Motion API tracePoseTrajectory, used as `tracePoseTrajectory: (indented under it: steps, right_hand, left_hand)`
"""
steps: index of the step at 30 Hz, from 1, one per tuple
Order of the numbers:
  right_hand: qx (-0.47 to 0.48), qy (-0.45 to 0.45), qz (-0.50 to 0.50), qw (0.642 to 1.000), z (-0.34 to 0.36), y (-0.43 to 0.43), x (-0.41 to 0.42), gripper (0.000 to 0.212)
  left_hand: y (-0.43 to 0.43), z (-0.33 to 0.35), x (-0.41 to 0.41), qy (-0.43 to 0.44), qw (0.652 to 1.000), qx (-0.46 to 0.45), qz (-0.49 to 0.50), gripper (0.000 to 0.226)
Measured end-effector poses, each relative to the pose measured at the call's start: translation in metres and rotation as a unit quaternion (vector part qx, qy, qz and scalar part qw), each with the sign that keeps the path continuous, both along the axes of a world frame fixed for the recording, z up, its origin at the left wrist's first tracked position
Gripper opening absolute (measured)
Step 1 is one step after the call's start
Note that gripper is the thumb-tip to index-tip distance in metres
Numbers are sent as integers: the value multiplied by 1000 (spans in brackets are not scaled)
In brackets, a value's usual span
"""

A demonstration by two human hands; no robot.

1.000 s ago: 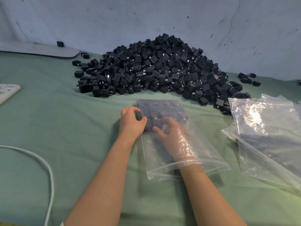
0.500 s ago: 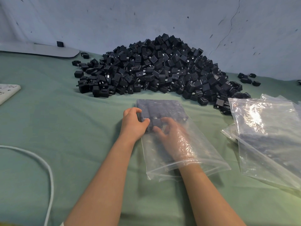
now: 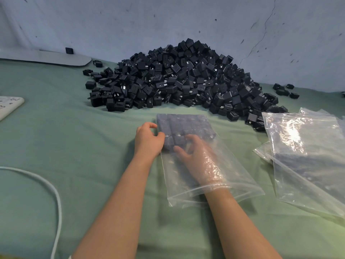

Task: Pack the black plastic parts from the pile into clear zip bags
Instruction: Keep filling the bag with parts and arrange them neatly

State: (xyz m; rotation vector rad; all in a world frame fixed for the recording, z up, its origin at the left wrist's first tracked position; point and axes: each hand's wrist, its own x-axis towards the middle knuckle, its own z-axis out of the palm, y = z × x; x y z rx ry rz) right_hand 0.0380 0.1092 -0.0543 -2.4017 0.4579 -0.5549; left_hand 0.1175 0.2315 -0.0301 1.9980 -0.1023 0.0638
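Left hand [image 3: 148, 141] barely shifted, gripping zip bag [image 3: 235, 171]; right hand [image 3: 197, 159] stays inside.

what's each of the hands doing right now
Left hand: closed, gripping the left edge of the zip bag.
Right hand: inside the bag, fingers on the black parts; grip cannot be told.

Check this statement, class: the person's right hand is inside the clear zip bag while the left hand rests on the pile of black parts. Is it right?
No. The head view shows the left hand holding the zip bag's left edge, short of the pile. The right hand is inside the bag.
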Motion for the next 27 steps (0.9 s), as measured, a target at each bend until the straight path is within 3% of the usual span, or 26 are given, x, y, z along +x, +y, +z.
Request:
tracePoseTrajectory:
  steps: [27]
  right_hand:
    - [-57,34,-19,998,1,3,2,53]
  left_hand:
    - [-1,-1,-1,5,1000,11,7,25]
